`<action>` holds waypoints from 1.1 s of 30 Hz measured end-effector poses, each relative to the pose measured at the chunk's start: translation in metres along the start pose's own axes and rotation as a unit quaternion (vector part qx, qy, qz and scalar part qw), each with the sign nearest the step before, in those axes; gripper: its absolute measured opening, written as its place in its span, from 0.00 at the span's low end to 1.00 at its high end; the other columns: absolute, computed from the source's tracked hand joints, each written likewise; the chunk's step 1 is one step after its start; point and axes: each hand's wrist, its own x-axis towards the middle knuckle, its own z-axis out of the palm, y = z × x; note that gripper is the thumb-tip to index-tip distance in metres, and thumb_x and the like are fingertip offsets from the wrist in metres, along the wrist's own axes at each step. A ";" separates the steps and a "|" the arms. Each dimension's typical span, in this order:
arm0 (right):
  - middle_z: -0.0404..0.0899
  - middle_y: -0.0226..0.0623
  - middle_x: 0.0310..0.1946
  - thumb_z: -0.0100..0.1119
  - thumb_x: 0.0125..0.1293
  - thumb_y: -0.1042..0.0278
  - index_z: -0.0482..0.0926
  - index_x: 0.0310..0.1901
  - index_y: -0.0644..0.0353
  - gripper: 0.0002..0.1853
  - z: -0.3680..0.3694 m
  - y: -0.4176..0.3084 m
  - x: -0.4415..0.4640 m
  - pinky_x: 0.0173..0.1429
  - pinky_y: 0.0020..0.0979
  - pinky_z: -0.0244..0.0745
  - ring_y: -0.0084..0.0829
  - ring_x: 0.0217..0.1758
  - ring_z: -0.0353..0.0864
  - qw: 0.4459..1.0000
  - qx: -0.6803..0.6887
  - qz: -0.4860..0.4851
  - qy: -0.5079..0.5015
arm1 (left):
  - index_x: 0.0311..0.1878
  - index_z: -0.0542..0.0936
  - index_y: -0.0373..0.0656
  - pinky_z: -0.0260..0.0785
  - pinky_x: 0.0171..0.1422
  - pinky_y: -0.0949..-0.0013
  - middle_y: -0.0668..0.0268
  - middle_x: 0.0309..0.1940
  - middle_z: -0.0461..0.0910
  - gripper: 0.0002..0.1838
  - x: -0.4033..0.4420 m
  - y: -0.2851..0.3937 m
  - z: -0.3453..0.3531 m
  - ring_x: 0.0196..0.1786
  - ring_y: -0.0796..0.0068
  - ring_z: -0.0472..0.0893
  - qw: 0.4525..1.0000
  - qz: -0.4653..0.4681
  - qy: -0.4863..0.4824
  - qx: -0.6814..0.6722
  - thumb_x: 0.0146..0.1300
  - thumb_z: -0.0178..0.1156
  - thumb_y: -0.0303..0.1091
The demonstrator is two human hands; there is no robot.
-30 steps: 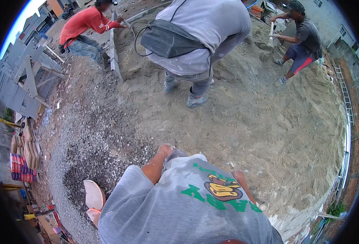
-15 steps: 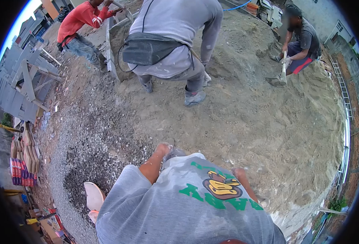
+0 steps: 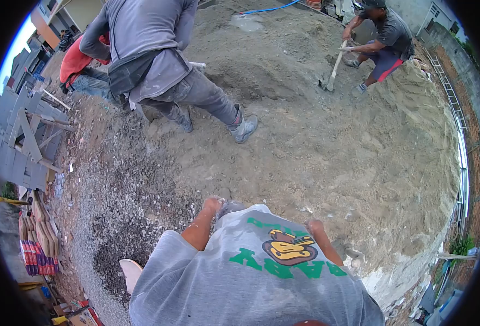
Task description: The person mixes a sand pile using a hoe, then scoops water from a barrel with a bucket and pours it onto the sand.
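Note:
My left hand (image 3: 214, 204) is low in front of my grey shirt (image 3: 207, 282), beside a dusty grey patch that may be my knee or shoe. Its fingers are turned away from the camera. On the other side of the shirt's printed front, my right hand (image 3: 315, 225) hangs over the sandy ground, fingers also hidden. I cannot see anything held in either one. Gravel (image 3: 136, 212) lies nearest the left hand, and damp grey sand (image 3: 305, 163) spreads ahead of both.
A co-worker with a waist bag (image 3: 136, 70) bends ahead, partly covering a person in a red top (image 3: 77, 62). At right another person grips a hoe (image 3: 335, 68). Stacked bags (image 3: 39, 239) and grey boards (image 3: 11, 136) stand left; a ladder (image 3: 446, 89) lies right.
The co-worker with the waist bag has shifted left, now overlapping the person in red. The right-hand person's hoe has moved left and farther off. My hands stay in nearly the same place.

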 end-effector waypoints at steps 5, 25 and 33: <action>0.72 0.34 0.16 0.57 0.52 0.66 0.75 0.23 0.60 0.07 -0.008 -0.027 -0.023 0.20 0.29 0.64 0.27 0.16 0.70 0.997 0.053 0.055 0.032 | 0.48 0.77 0.50 0.63 0.59 0.63 0.61 0.52 0.74 0.22 -0.026 0.034 -0.029 0.55 0.61 0.72 0.999 0.016 -0.030 0.033 0.64 0.35 0.47; 0.72 0.38 0.19 0.56 0.51 0.61 0.74 0.22 0.61 0.11 0.000 0.011 0.014 0.26 0.33 0.66 0.33 0.21 0.72 0.998 0.018 0.032 0.041 | 0.46 0.78 0.48 0.64 0.58 0.63 0.59 0.50 0.75 0.21 0.002 0.003 -0.006 0.53 0.60 0.73 1.000 0.016 -0.013 0.004 0.63 0.38 0.47; 0.79 0.48 0.32 0.52 0.48 0.48 0.80 0.30 0.62 0.22 0.001 0.014 0.025 0.45 0.36 0.72 0.43 0.40 0.79 0.995 -0.085 0.037 0.041 | 0.43 0.78 0.49 0.65 0.55 0.61 0.59 0.47 0.76 0.21 0.010 -0.005 -0.012 0.52 0.59 0.74 0.999 0.015 -0.013 0.025 0.64 0.37 0.47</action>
